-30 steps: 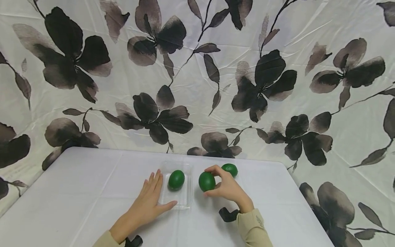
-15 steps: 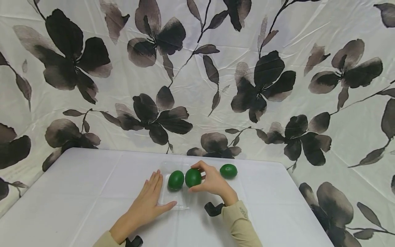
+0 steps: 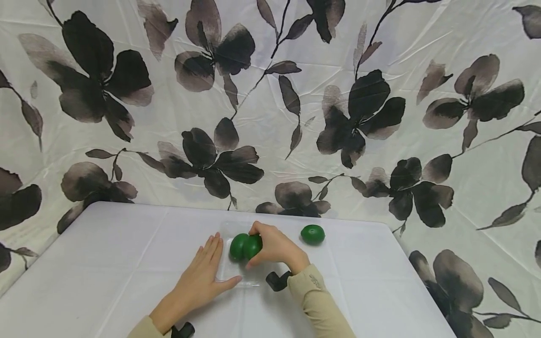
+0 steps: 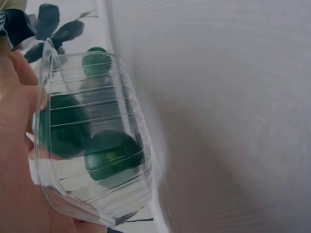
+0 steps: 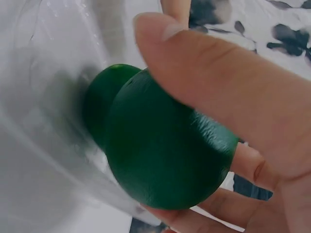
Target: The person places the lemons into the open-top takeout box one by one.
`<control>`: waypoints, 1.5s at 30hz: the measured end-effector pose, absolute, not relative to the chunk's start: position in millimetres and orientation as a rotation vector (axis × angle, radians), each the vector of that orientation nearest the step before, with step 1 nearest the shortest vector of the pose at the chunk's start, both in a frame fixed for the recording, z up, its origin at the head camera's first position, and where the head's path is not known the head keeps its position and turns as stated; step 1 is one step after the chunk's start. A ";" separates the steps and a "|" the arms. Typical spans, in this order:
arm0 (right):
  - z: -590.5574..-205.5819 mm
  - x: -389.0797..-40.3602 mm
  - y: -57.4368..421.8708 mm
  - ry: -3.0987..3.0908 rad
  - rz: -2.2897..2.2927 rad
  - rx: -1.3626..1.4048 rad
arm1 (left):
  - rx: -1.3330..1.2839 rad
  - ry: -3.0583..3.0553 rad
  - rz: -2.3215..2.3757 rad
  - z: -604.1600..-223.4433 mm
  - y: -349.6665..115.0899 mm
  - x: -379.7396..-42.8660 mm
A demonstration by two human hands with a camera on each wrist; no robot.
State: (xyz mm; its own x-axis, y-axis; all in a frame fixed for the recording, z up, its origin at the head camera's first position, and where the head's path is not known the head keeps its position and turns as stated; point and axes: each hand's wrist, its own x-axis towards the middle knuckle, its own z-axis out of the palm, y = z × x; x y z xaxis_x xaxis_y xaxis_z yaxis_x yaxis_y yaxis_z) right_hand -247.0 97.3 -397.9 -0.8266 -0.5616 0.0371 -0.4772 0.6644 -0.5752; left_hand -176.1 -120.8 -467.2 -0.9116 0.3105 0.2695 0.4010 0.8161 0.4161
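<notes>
A clear plastic container (image 3: 249, 284) stands on the white table. One green lime (image 3: 236, 247) lies in it. My right hand (image 3: 276, 246) grips a second green lime (image 5: 167, 145) between thumb and fingers, over the container and right beside the first. In the right wrist view, the held lime partly covers the other. My left hand (image 3: 198, 277) lies with straight fingers along the container's left side, thumb at its near edge. The left wrist view shows both limes through the ribbed container wall (image 4: 87, 121). A third lime (image 3: 313, 234) sits on the table to the right.
White cloth covers the table (image 3: 372, 281). Its far edge runs along a hanging floral cloth (image 3: 270, 108). Black wrist devices (image 3: 278, 281) sit by both cuffs.
My right hand has carried its lime leftward from the table's middle to over the container, close to the lime there. The left hand and the container have stayed in place.
</notes>
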 end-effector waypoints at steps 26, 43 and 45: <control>-423.2 -248.5 81.2 2.800 -0.577 -0.783 | -0.563 -2.798 -0.718 -468.2 -119.9 -175.8; -412.2 -248.8 85.2 2.742 -0.705 -0.838 | -0.558 -2.797 -0.723 -469.9 -121.3 -177.0; -411.4 -248.7 86.3 2.738 -0.707 -0.852 | -0.558 -2.799 -0.727 -470.0 -121.7 -177.0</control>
State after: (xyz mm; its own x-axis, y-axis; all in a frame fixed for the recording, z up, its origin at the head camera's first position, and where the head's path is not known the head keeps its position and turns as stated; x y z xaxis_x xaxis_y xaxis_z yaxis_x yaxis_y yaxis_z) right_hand -248.7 86.3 -411.4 -0.8174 -0.5749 -0.0361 -0.4856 0.7214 -0.4937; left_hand -177.0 -121.7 -470.0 -0.9098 0.3082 0.2778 0.4045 0.8085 0.4276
